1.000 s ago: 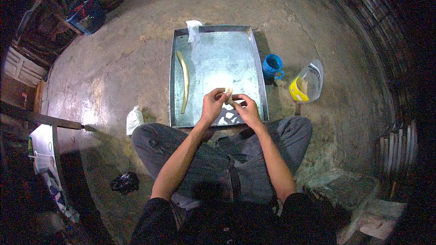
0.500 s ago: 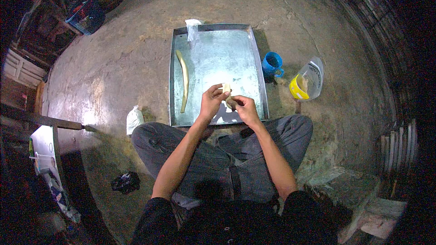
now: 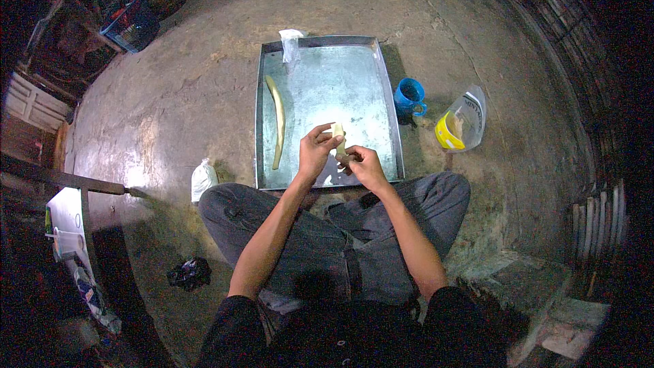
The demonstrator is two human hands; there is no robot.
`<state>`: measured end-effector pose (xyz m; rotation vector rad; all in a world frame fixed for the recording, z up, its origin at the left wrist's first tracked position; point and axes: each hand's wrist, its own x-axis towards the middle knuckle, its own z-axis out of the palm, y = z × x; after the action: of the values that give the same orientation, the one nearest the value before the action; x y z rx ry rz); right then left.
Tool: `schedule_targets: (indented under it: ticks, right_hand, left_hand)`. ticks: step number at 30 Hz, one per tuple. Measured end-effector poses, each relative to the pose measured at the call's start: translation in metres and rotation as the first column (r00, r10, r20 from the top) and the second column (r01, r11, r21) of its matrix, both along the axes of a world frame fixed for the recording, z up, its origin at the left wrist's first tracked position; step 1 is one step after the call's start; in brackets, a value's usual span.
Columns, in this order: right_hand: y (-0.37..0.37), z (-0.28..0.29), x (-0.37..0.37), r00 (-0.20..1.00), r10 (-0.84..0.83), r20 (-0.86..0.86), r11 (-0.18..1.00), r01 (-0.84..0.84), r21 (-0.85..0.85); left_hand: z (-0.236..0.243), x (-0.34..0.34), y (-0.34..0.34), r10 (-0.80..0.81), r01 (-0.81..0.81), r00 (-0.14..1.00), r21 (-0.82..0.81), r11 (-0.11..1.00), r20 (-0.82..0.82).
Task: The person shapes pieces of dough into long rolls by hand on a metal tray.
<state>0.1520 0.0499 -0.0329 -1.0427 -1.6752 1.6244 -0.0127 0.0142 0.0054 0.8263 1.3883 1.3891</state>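
Cream-coloured and small, the strip (image 3: 338,130) is standing roughly upright between the two hands, over the near part of the tray (image 3: 334,82). The left hand (image 3: 315,157) is pinching its upper part between thumb and fingers; the right hand (image 3: 366,167) is curling its fingers at the lower end, though whether they are gripping or merely touching it I cannot tell. By its matt, doughy look, the strip is probably weighing little, feeling soft, and risking dents or tears under a hard pull; it is seeming more tacky than slippery. Flat fingertips are likely suiting it best, one set pinching high, the other supporting low. Along the tray's left side, a long, similarly pale roll (image 3: 280,123) is lying slightly curved, probably needing support at its middle if lifted.
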Motion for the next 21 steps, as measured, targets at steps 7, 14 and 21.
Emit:
schedule_targets:
  ticks: [7,14,21]
  right_hand:
    - [-0.004,0.027,-0.003,0.986,-0.033,0.163,0.991,0.012,0.131]
    - [-0.004,0.018,-0.007,0.991,-0.108,0.082,0.975,0.089,0.205]
    - [0.000,0.008,-0.004,0.992,-0.119,0.053,0.962,0.101,0.252]
  left_hand:
    - [-0.003,-0.002,-0.002,-0.021,0.020,1.000,0.030,0.999,0.010]
    - [0.001,0.001,-0.005,-0.073,0.085,0.980,0.059,0.995,-0.186]
    - [0.006,-0.008,-0.007,0.037,0.247,0.701,0.291,0.924,-0.712]
